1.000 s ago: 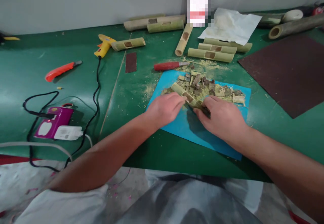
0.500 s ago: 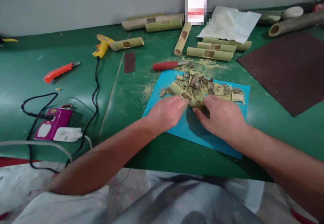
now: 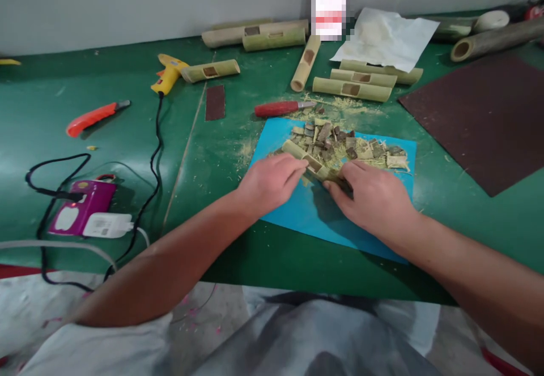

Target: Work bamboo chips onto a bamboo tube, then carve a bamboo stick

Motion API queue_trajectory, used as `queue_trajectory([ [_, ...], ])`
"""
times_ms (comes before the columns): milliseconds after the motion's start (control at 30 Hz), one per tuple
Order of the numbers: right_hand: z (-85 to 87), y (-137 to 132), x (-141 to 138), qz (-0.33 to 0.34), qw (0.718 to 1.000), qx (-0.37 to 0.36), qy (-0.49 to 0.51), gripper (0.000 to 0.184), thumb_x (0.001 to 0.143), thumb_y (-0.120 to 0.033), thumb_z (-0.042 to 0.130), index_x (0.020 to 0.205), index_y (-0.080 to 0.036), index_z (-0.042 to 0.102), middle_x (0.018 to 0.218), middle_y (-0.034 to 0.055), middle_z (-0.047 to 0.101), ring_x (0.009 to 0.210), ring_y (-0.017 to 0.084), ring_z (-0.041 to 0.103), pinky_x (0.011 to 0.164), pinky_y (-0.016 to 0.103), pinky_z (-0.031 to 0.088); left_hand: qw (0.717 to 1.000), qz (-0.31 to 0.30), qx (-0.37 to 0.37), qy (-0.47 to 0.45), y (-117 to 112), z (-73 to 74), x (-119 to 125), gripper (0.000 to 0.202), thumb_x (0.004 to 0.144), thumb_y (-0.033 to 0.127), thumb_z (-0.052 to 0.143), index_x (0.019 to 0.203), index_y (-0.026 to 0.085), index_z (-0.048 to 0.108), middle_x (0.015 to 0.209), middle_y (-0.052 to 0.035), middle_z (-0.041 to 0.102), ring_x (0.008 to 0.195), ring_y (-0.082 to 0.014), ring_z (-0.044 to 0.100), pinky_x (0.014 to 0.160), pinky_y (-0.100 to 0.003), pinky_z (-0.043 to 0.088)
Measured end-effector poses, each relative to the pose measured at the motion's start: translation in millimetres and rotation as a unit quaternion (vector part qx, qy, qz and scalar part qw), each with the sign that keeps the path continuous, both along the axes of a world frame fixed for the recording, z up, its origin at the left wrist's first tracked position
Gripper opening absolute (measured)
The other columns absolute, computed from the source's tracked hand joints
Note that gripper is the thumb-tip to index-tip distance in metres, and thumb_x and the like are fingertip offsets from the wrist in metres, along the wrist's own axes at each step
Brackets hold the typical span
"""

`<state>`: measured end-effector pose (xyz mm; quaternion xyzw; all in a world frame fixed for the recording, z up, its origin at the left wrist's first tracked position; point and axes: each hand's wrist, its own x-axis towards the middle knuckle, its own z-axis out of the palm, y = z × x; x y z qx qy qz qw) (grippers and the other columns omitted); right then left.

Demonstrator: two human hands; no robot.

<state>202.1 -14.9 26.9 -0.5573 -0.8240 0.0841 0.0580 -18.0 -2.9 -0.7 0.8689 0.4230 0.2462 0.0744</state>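
A short green bamboo tube (image 3: 306, 159) with a rectangular cut-out lies slanted on a blue sheet (image 3: 314, 212). My right hand (image 3: 372, 197) is closed around its near end. My left hand (image 3: 268, 183) rests with curled fingers against the tube's left side; what its fingertips pinch, if anything, is hidden. Behind the tube sits a heap of bamboo chips and shavings (image 3: 352, 146).
Several cut bamboo tubes (image 3: 352, 88) lie further back, with a red-handled knife (image 3: 280, 108), a yellow glue gun (image 3: 166, 76), an orange cutter (image 3: 91, 118), sandpaper sheets (image 3: 484, 112), white paper (image 3: 385, 37). A purple device (image 3: 83, 209) with cables sits at the left.
Both hands stay on the tube. My left hand slid slightly right along it, then back left. The view shifted a little.
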Motion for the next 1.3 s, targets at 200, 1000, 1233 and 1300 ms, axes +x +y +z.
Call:
queue_trajectory([
  [200, 0.9, -0.4, -0.3, 0.029, 0.998, 0.039, -0.029, 0.029, 0.096, -0.040, 0.051, 0.083, -0.018, 0.065, 0.079, 0.0087, 0.064, 0.069, 0.021, 0.056, 0.057, 0.034, 0.023, 0.999, 0.023, 0.015, -0.022, -1.1, -0.6, -2.4, 0.023, 0.103, 0.026, 0.053, 0.109, 0.016, 0.072, 0.096, -0.0072, 0.078, 0.091, -0.0184, 0.075, 0.078, -0.027, 0.058],
  [1000, -1.9, 7.9, -5.4, 0.064, 0.997, 0.038, 0.007, 0.023, 0.097, -0.030, 0.053, 0.087, -0.015, 0.066, 0.084, 0.0097, 0.063, 0.073, 0.020, 0.055, 0.060, 0.032, 0.029, 0.999, 0.029, -0.025, -0.021, -1.3, 2.4, 4.6, 0.023, 0.103, 0.025, 0.052, 0.108, 0.017, 0.072, 0.097, -0.0069, 0.078, 0.092, -0.0185, 0.074, 0.080, -0.027, 0.057],
  [1233, -4.5, 6.8, -5.7, 0.087, 0.994, 0.063, 0.004, 0.022, 0.097, -0.027, 0.052, 0.087, -0.014, 0.067, 0.085, 0.0108, 0.063, 0.077, 0.022, 0.057, 0.062, 0.033, 0.033, 0.999, 0.018, -0.042, -0.024, 2.2, 0.7, 6.1, 0.024, 0.103, 0.025, 0.052, 0.108, 0.015, 0.073, 0.096, -0.0074, 0.078, 0.093, -0.0193, 0.074, 0.081, -0.029, 0.058],
  [1300, -5.8, 7.5, -5.1, 0.076, 0.995, 0.061, 0.014, 0.022, 0.097, -0.029, 0.052, 0.086, -0.015, 0.066, 0.084, 0.0096, 0.063, 0.075, 0.021, 0.057, 0.061, 0.032, 0.032, 0.999, 0.018, -0.037, -0.024, 1.0, 1.2, 5.2, 0.024, 0.103, 0.026, 0.053, 0.109, 0.015, 0.073, 0.096, -0.0077, 0.078, 0.093, -0.0198, 0.074, 0.081, -0.029, 0.058],
])
